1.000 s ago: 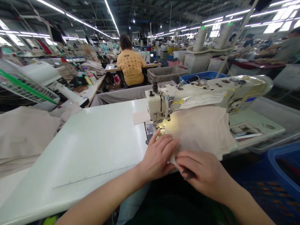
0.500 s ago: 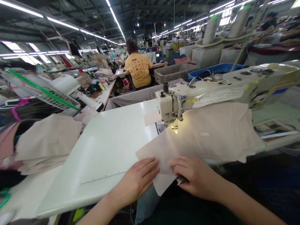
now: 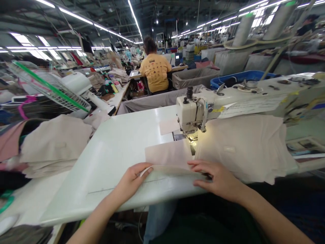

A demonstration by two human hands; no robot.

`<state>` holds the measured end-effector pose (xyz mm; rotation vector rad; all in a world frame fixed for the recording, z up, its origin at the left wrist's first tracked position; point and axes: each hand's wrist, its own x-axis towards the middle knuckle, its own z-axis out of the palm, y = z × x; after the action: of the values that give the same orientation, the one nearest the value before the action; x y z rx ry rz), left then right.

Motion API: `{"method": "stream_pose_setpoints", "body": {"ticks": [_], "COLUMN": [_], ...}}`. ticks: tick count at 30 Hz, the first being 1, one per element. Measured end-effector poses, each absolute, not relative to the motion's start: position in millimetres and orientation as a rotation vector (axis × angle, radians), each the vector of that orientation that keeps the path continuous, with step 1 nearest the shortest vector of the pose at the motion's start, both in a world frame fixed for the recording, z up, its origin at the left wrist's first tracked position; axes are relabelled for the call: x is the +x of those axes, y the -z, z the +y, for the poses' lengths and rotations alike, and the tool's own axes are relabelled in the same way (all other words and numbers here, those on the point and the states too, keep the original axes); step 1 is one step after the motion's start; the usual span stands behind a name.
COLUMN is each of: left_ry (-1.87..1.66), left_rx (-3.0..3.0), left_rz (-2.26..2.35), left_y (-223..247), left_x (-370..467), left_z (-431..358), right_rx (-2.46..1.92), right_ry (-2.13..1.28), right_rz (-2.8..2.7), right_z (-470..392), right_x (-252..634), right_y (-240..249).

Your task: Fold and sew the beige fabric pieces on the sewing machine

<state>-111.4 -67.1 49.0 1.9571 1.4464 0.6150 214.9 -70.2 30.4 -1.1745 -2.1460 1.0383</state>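
A pale beige fabric piece (image 3: 169, 154) lies on the sewing table in front of the sewing machine head (image 3: 189, 115). Its near edge is lifted and folded up. My left hand (image 3: 135, 178) pinches that edge at the left between thumb and fingers. With its fingertips on the right end of the same piece, my right hand (image 3: 218, 178) is curled around a small dark pointed tool (image 3: 208, 176), which looks like thread snips and is mostly hidden by the fingers. Right of the needle area lies a stack of beige fabric (image 3: 243, 149), close to my right hand.
Another small fabric piece (image 3: 168, 126) lies left of the machine head. A beige fabric pile (image 3: 57, 145) and a tilted fan (image 3: 54, 86) stand at the left. Beyond the table (image 3: 114, 145) are a grey cloth bin (image 3: 152, 101), a blue bin (image 3: 220, 82) and a seated person (image 3: 155, 73).
The fabric piece has turned, its upper edge now straighter across the table. My left hand has moved left and now pinches its edge instead of lying flat on it.
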Motion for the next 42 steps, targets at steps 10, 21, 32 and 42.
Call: {"method": "stream_pose_setpoints", "body": {"ticks": [10, 21, 32, 42], "left_ry": [-0.816, -0.757, -0.795, -1.077], "left_rx": [1.721, 1.726, 1.737, 1.621], "left_rz": [1.589, 1.752, 1.911, 1.934], "left_y": [-35.7, -30.0, -26.0, -8.0], "left_x": [-104.6, -96.6, -91.3, -90.9], "left_z": [-55.1, -65.5, -71.4, -95.1], "right_rx": [-1.404, -1.507, -1.551, -1.647], "right_ry": [-1.071, -0.957, -1.018, -0.937], "right_rz": [-1.438, -1.459, -1.652, -1.754], "right_z": [-45.7, -55.1, -48.3, -46.5], "right_x": [174.0, 174.6, 170.9, 172.6], "right_y": [-1.5, -4.7, -11.7, -7.8]}}
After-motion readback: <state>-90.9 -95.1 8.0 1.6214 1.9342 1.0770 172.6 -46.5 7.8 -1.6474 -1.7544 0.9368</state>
